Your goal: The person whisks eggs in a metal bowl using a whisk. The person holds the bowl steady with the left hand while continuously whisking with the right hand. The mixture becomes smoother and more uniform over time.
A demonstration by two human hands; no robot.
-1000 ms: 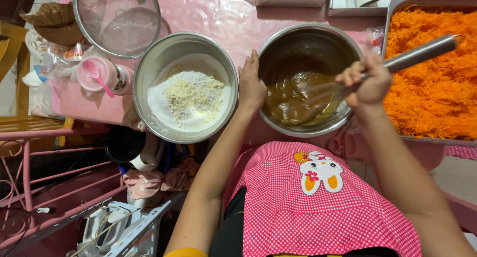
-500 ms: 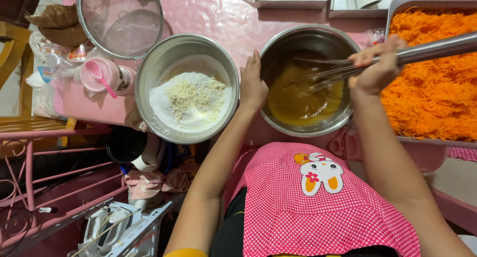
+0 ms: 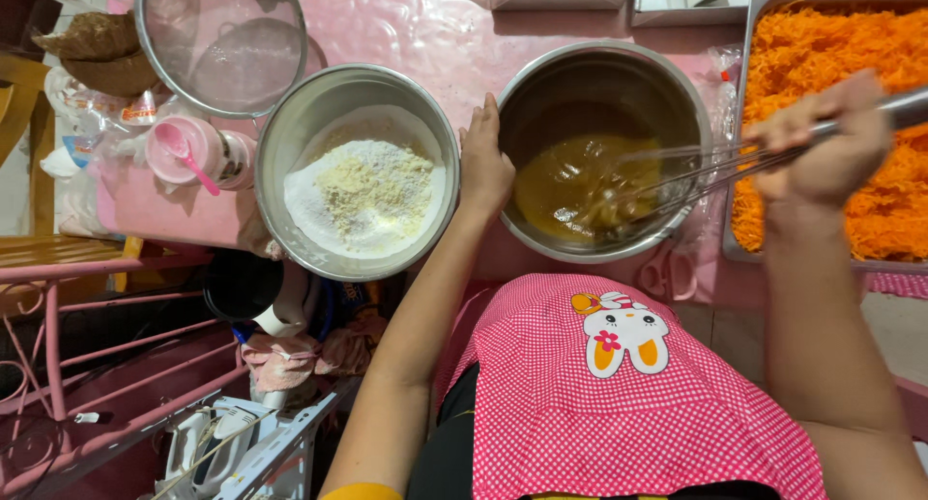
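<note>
A steel bowl (image 3: 601, 65) of brown batter (image 3: 565, 181) stands on the pink table. My left hand (image 3: 483, 167) presses flat against the bowl's left outer wall. My right hand (image 3: 826, 152) grips the steel handle of a wire whisk (image 3: 677, 181), off to the bowl's right and over a tray. The whisk's wires reach down into the batter. Left of my left hand sits a second steel bowl (image 3: 290, 123) holding white flour (image 3: 362, 196) with yellowish powder on top.
A metal tray (image 3: 737, 171) of shredded orange carrot (image 3: 822, 46) fills the right side. A round sieve (image 3: 222, 36) lies at the back left, with a pink cup and spoon (image 3: 184, 147) beside it. Pink rack bars and a hand mixer (image 3: 208, 442) are low on the left.
My right hand has swung the whisk from the bowl's middle out to the right, over the carrot tray, with the wires still in the batter. My left hand has stayed on the bowl.
</note>
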